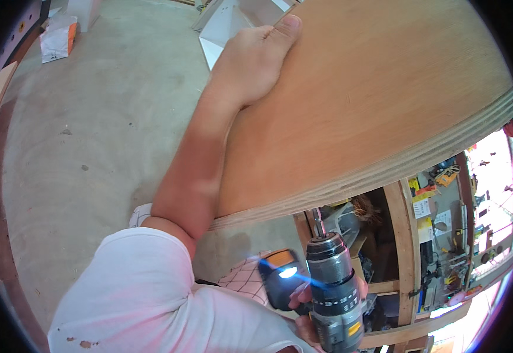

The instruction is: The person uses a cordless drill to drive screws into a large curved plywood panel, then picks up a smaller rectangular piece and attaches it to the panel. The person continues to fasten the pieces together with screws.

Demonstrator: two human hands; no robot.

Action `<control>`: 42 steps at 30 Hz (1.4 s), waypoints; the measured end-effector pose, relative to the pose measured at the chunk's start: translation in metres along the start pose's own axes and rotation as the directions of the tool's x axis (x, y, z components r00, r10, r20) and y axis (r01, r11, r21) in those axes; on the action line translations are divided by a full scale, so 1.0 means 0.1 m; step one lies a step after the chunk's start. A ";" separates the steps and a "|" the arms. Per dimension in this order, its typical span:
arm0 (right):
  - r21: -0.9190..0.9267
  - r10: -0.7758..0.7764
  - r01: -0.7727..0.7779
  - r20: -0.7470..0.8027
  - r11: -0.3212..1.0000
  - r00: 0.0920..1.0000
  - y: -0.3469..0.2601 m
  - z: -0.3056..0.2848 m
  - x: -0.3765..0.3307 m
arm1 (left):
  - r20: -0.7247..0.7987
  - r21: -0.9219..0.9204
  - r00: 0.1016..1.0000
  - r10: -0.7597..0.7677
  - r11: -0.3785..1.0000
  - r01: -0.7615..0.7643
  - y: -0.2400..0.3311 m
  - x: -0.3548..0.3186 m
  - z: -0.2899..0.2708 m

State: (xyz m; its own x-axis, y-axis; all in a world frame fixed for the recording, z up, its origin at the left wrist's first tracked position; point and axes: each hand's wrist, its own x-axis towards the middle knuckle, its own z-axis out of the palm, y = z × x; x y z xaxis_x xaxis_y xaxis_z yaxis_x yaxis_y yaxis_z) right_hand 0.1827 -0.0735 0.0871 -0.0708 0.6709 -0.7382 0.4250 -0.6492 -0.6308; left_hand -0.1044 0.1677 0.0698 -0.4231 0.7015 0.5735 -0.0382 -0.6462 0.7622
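Observation:
A broad plywood board [374, 100] with a smooth tan face and layered edges fills the upper right. My left arm reaches along its left side. My left hand [256, 62] is closed over that edge near the top, thumb on the face and the other fingers mostly hidden. Below the board's lower edge, my right hand [305, 296] is wrapped around a dark grey cordless drill [331, 276] with its work light lit. The drill's bit [317, 219] points up at the layered edge; whether it touches the wood I cannot tell.
Grey concrete floor [91, 153] spreads at left, with a white and orange bag [59, 40] on it. White angular panels [224, 29] lie beyond my left hand. A wooden frame [406, 253] and a cluttered bench with tools [445, 229] stand at right.

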 end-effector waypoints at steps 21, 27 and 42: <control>0.383 -0.727 0.886 -0.526 0.259 0.440 1.40 -0.44 0.60 | 0.044 0.003 0.995 -0.089 0.996 0.089 0.13 -0.10 0.07; 0.329 -0.437 0.900 -0.791 0.286 0.428 1.93 -0.74 0.91 | 0.010 0.092 0.999 -0.047 0.995 0.046 0.07 -0.07 0.03; 0.340 -0.404 0.886 -0.797 0.316 0.449 1.82 -0.71 0.92 | 0.380 0.341 0.735 0.562 0.653 -0.676 1.12 -1.09 0.45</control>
State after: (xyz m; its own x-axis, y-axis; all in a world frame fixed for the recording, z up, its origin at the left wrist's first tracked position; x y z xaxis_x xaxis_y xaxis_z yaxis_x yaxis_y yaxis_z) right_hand 0.3172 -0.1046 -0.0784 0.5158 0.8491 0.1135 -0.2352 0.2678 -0.9343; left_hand -0.0224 0.0322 0.1064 0.0119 0.2666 0.9637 0.5696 -0.7940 0.2126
